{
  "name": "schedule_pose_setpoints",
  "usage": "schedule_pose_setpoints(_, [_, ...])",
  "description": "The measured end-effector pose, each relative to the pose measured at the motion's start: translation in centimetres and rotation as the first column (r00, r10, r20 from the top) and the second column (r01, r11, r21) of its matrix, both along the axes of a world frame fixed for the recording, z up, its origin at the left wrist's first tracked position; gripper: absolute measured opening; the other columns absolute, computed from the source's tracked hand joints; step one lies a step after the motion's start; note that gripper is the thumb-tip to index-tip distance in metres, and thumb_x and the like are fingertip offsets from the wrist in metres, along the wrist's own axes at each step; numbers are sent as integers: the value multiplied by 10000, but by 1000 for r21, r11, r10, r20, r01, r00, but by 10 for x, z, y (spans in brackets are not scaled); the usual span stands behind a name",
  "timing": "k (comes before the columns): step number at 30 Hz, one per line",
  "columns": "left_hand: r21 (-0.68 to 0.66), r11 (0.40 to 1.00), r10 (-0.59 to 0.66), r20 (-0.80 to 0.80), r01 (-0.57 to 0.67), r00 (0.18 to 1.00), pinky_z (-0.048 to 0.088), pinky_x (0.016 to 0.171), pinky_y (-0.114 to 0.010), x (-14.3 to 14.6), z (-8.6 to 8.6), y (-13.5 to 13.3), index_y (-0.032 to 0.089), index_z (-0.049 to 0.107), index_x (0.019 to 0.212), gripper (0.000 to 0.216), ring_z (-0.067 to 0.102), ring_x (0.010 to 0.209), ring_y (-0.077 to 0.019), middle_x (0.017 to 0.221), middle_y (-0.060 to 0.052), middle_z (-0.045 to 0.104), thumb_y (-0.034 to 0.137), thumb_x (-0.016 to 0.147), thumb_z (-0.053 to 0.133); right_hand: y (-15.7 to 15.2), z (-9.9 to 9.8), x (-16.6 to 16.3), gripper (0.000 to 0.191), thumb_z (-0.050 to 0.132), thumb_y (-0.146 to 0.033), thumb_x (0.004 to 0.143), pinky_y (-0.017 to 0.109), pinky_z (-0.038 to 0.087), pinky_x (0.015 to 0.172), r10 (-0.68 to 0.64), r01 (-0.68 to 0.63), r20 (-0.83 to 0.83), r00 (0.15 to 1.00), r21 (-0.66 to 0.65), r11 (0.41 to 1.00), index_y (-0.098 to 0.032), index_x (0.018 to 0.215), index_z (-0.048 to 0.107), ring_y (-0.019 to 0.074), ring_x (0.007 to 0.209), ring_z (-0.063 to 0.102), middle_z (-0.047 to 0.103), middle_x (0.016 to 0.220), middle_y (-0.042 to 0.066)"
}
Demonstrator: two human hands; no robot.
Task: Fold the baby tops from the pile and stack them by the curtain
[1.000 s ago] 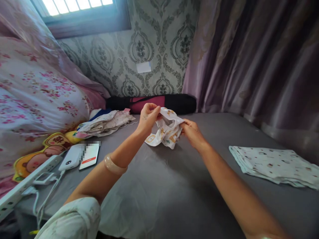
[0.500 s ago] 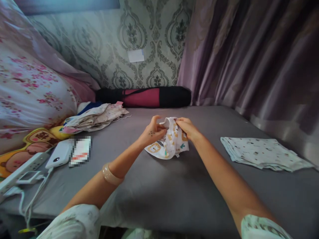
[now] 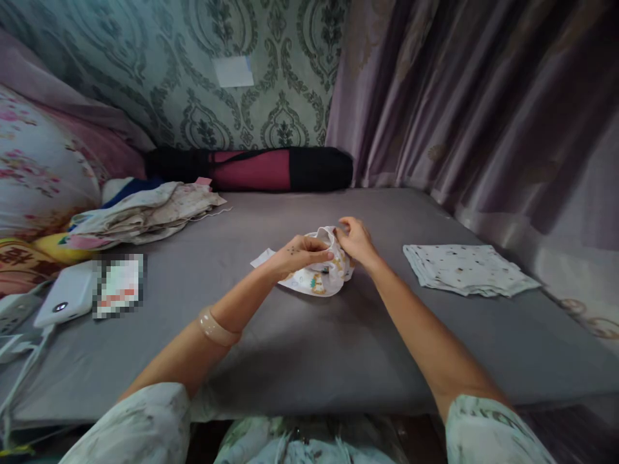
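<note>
A small white cloth piece [image 3: 319, 282] with yellow and green animal figures is bunched up above the grey bed surface. I cannot make out what kind of item it is. My left hand [image 3: 302, 252] is closed on its near left part, thumb and fingers pinching the fabric. At the upper right edge, my right hand [image 3: 356, 240] grips the cloth, its index finger bent up; some fingertips are hidden behind the fabric. The cloth's left corner sticks out past my left hand. A pale bangle [image 3: 217, 327] is on my left forearm.
A folded white printed cloth [image 3: 467, 267] lies to the right. Crumpled clothes [image 3: 149, 212] and a white power bank [image 3: 68, 293] with cables are on the left, beside a blurred-out packet [image 3: 119, 287]. A black and red long bag [image 3: 251, 169] lies along the wall.
The view has tilted down and shifted right. The cloth has been turned and bunched between my hands, with its left corner now spread out. My right hand's fingers have shifted on its edge.
</note>
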State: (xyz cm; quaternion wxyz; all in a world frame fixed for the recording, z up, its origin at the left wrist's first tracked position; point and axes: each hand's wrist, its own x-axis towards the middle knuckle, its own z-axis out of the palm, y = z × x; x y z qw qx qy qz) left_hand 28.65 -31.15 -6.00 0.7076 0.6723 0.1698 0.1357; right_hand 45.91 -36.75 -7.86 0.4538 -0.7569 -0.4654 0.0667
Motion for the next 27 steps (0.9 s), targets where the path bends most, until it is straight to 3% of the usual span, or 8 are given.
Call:
schedule_pose_setpoints(3, [-12,997,82,27,-82,996,503,622,-270,1,0,2,178,724,741,201,648,663,-159,746,-51,720,365,688,778,-30,14,-11,184,510,-244,845,347,454,851,-69,33,231,971,157,987,-177,946,648,212,927,601,641,989,103])
schedule_pose_setpoints(5, [-18,995,103,41,-103,994,500,621,-265,1,-1,4,173,721,741,198,641,648,-149,732,-45,712,360,700,772,-48,22,-23,201,486,-295,885,323,462,773,7,-27,209,978,94,995,-187,920,652,191,798,618,665,861,72])
schedule_pose_setpoints(9, [28,997,71,142,-76,987,515,722,-283,6,-2,2,169,733,824,208,664,760,-163,804,-48,720,360,742,741,-66,23,-40,256,585,-422,847,294,460,677,137,-134,91,986,-43,990,-191,926,660,184,724,626,689,806,55])
schedule_pose_setpoints(14, [169,984,-89,192,56,977,504,859,-311,6,6,3,198,732,1006,249,657,961,-193,1019,-67,722,329,803,677,-67,12,-33,327,652,-454,782,282,465,637,180,-185,-133,975,-24,982,-174,948,671,176,701,611,691,802,45])
schedule_pose_setpoints(19, [294,936,121,254,-196,960,489,870,-302,-8,9,28,190,727,985,217,641,970,-188,1016,-67,715,280,819,619,-82,8,-19,353,700,-485,732,281,483,669,206,-192,-413,887,75,978,-162,872,679,176,750,623,705,836,43])
schedule_pose_setpoints(22, [424,894,91,141,-143,986,489,841,-312,-13,0,44,170,706,1030,270,634,953,-191,1012,-72,705,221,786,601,-98,2,-12,370,729,-495,722,284,490,713,225,-200,-504,834,104,974,-173,901,697,178,797,636,720,885,42])
schedule_pose_setpoints(27, [600,800,35,-25,-13,999,470,867,-336,-2,-18,52,178,625,1197,415,591,1063,-217,1171,-92,652,214,786,577,-126,-13,-10,394,723,-508,747,314,508,777,223,-229,-565,794,61,972,-187,975,715,201,848,657,736,933,49])
